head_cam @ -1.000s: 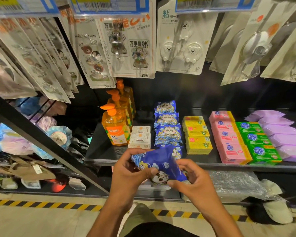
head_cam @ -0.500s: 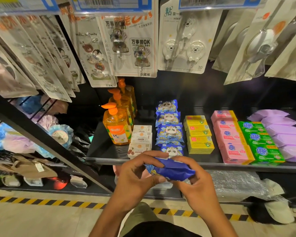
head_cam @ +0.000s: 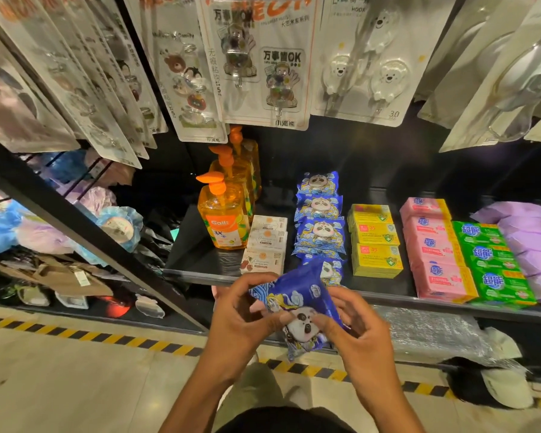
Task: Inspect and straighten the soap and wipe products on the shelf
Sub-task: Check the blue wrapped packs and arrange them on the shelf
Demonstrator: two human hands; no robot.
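I am watching both hands working on one blue panda pack [head_cam: 297,295], which they are holding in the air just in front of the near edge of the shelf [head_cam: 197,251], not resting on anything. The left hand [head_cam: 241,310] is gripping the left side of the pack with its fingers curled round the edge, and the right hand [head_cam: 356,335] is pinching the right and near side, its thumb lying close to the printed panda face. Half a second ago the pack was lying flat between the hands and showing only its plain blue side; now it is being tipped up, and the panda face is coming back toward the camera at the near end. So I am judging that the person is turning it over to inspect it, and that the straightening part is not yet done for this pack. The panda row [head_cam: 320,229] is waiting on the shelf directly behind, with its nearest pack partly hidden by the held one. The yellow boxes [head_cam: 375,242], pink soaps [head_cam: 434,254], green soaps [head_cam: 494,260] and purple wipe packs [head_cam: 531,239] are lying in rows to the right, and the orange bottles [head_cam: 224,217] and small white boxes [head_cam: 267,242] to the left. I am expecting the pack to go back face-up at the near end of its row.
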